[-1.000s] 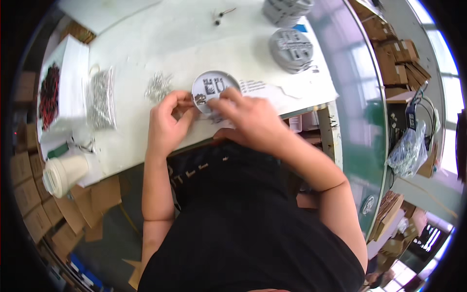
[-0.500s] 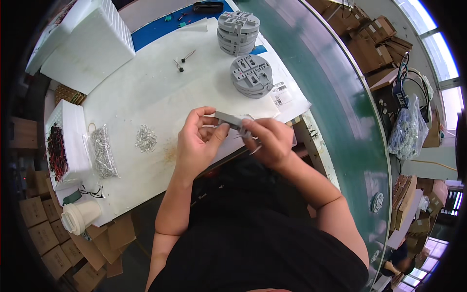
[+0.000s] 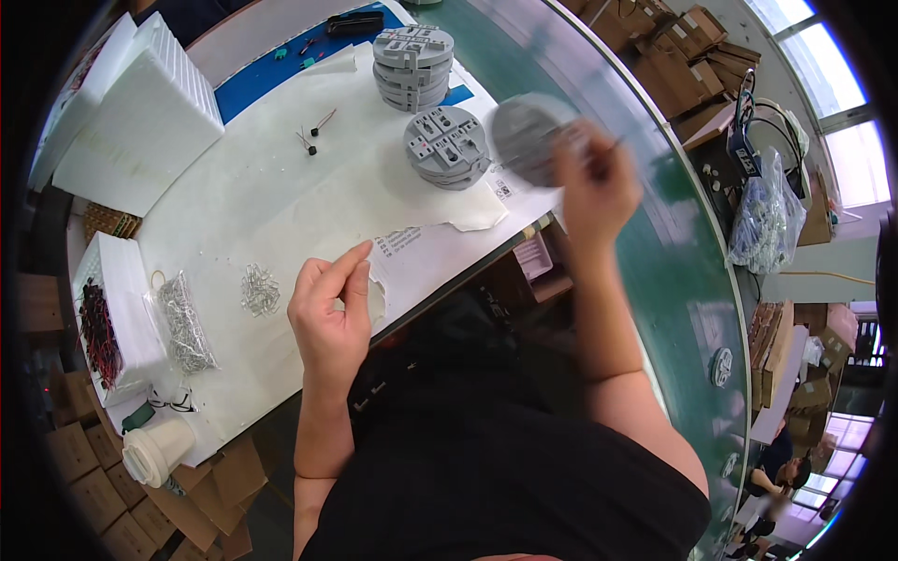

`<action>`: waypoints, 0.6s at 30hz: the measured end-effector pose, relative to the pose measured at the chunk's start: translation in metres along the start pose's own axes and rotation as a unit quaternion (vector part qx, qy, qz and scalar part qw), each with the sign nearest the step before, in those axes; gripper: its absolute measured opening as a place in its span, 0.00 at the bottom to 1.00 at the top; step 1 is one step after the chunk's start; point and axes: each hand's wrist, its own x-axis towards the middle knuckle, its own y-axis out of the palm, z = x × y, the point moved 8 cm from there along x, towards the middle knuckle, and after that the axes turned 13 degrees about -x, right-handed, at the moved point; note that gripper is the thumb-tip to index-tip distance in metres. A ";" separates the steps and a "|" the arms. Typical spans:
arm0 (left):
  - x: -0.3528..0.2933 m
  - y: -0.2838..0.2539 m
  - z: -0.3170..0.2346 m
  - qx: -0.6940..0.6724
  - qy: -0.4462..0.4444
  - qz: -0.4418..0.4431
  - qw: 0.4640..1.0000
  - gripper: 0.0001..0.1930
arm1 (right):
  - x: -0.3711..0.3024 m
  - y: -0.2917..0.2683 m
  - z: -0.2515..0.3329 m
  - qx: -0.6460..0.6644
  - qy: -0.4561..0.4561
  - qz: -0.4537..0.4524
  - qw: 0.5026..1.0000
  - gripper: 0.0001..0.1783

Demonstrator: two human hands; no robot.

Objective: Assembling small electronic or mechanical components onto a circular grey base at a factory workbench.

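My right hand [image 3: 599, 182], smeared by motion, grips the edge of a round grey plastic disc [image 3: 528, 140] over the border between the white table and the green belt. Above the front of the table, my left hand [image 3: 332, 309] is closed, thumb and forefinger close together; whether something tiny is between them is hidden. Two stacks of similar grey discs stand beyond: a nearer stack [image 3: 447, 148] with slotted tops and a taller stack [image 3: 412, 70] behind it. A torn sheet of printed paper [image 3: 412, 257] lies between my hands.
On the left sit a pile of small metal parts [image 3: 260, 290], a plastic bag of such parts [image 3: 187, 323], a foam box with red and black wires [image 3: 140, 309] and a lidded cup [image 3: 154, 447]. Two small black wired parts [image 3: 311, 148] lie farther back. The green belt [image 3: 678, 280] curves along the right.
My right hand has swung right and away from me with the grey disc. My left hand has let go of it and sits a little lower and left. The view has shifted slightly.
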 end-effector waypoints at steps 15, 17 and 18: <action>-0.038 -0.042 0.056 -0.027 -0.052 -0.040 0.997 0.09 | 0.052 0.075 -0.116 0.016 -0.004 0.327 0.945 0.12; -0.039 -0.045 0.058 -0.022 -0.033 -0.032 0.999 0.10 | 0.020 0.088 0.003 0.037 -0.118 0.434 0.893 0.10; -0.041 -0.046 0.056 -0.020 -0.008 -0.022 1.000 0.11 | 0.016 0.091 0.008 0.037 -0.120 0.438 0.890 0.10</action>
